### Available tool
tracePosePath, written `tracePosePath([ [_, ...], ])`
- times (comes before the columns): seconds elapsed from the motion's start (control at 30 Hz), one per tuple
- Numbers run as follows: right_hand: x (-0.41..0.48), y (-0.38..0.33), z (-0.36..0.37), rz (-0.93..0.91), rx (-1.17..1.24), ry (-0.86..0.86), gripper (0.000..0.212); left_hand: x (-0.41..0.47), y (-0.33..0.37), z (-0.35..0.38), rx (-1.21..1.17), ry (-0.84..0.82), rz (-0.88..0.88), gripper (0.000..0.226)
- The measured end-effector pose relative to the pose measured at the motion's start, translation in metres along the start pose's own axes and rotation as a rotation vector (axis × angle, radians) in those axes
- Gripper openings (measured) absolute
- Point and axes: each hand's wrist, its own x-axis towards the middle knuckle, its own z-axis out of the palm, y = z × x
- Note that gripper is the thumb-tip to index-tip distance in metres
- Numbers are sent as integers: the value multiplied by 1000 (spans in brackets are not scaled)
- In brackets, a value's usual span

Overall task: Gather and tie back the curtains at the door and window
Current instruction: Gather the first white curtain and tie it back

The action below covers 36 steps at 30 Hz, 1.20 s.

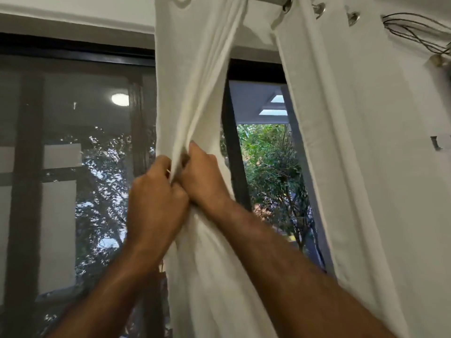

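Note:
A white curtain panel (195,81) hangs from a metal rod (268,0) in the middle of the head view, bunched into folds at hand height. My left hand (156,201) grips the gathered folds from the left, fingers curled into the cloth. My right hand (202,176) grips the same bunch from the right, pressed against the left hand. A second white curtain panel (353,142) hangs loose at the right, with metal eyelets at its top.
Behind the curtains stands a dark-framed window or sliding door (234,167) with green trees outside. A mesh screen (73,142) covers the left pane. Loose wires (415,28) run along the wall at the top right, and a small hook (438,142) sits on the right wall.

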Motion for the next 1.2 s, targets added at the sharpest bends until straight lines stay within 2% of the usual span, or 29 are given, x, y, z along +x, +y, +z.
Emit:
tracePosePath([
  [0.07,-5,-24,26,-54,14,-24,13,8,-16,-32,-27,84,9,15],
  [0.13,-15,-29,30,-62,14,-1,15,9,-21,-49,-33,94,39,10],
  [0.2,-25,-20,16,18,67,49,26,3,-16,-47,-45,25,68,9],
  [0.27,-30,-8,-8,146,153,105,43,-7,-4,-27,-12,-118,142,14],
  [0.3,-31,-1,-20,181,148,122,49,-12,3,-16,-36,-201,173,8],
  [0.33,-31,5,-30,193,112,119,49,-16,8,-7,-97,-288,175,6],
  [0.37,-29,10,-38,195,62,110,44,-17,10,-2,-182,-352,144,16],
  [0.4,-28,17,-45,194,-2,106,36,-16,7,2,-260,-375,96,22],
  [0.43,-26,22,-52,197,-61,112,31,-14,1,5,-259,-327,60,25],
  [0.5,-25,33,-64,207,-115,137,28,-9,-18,14,-12,-156,16,35],
  [0.53,-26,38,-68,217,-120,140,29,-9,-28,19,137,-142,-26,47],
  [0.57,-28,41,-70,226,-123,141,30,-11,-35,24,224,-188,-71,60],
  [0.63,-30,45,-73,229,-124,135,31,-20,-44,37,229,-304,-142,71],
  [0.7,-31,51,-77,213,-111,128,32,-29,-49,50,138,-343,-192,70],
  [0.8,-30,57,-86,210,-41,110,30,-35,-49,64,-10,-314,-236,70],
  [0.87,-29,61,-93,211,-37,93,28,-33,-47,68,-133,-293,-290,59],
  [0.93,-28,66,-98,181,-149,88,30,-33,-44,68,-138,-252,-310,42],
  [1.07,-27,69,-94,111,-482,121,29,-41,-14,58,-4,-152,-69,18],
  [1.2,-29,57,-64,60,-466,27,28,-50,26,54,15,-217,82,22],
])
